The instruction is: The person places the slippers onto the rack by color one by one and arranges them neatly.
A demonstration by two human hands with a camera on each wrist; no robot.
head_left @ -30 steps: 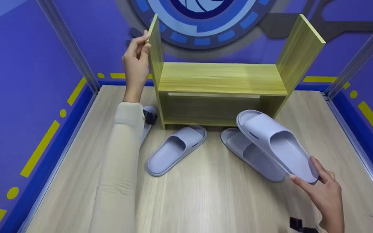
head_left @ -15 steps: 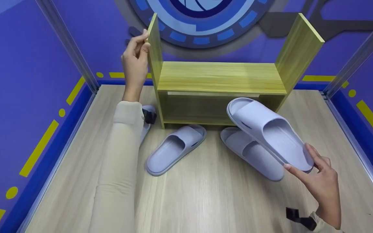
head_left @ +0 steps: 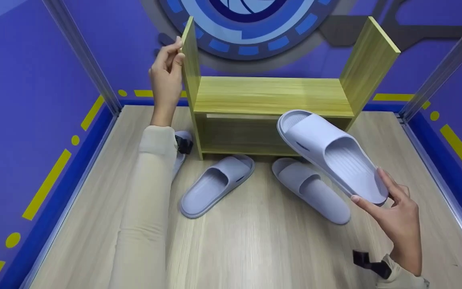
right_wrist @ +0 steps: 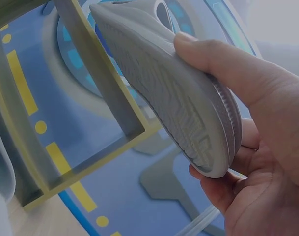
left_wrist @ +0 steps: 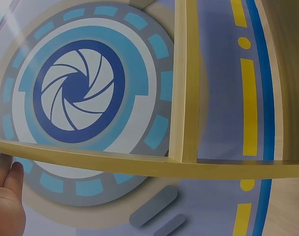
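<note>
My right hand [head_left: 399,220] grips a pale grey-lilac slide slipper [head_left: 335,154] by its heel, thumb on one side and fingers on the other. The slipper is raised, its toe overlapping the front of the wooden shelf [head_left: 271,96] in the head view. Its ridged sole [right_wrist: 169,103] shows in the right wrist view. My left hand [head_left: 167,80] pinches the front edge of the shelf's left side panel [head_left: 191,60]. Below the raised slipper, a matching slipper [head_left: 311,190] lies on the floor. Another slipper [head_left: 217,186] lies left of it, in front of the shelf.
A further slipper [head_left: 179,160] lies left of the shelf, mostly hidden behind my left sleeve [head_left: 144,200]. The shelf's right side panel [head_left: 369,64] rises above its upper board. Blue walls [head_left: 46,100] surround the wood-look floor [head_left: 247,249] on the left, back and right.
My right hand has lifted the held slipper up and slightly left, away from the floor slipper beneath, toward the shelf's upper board. My left hand stays on the side panel.
</note>
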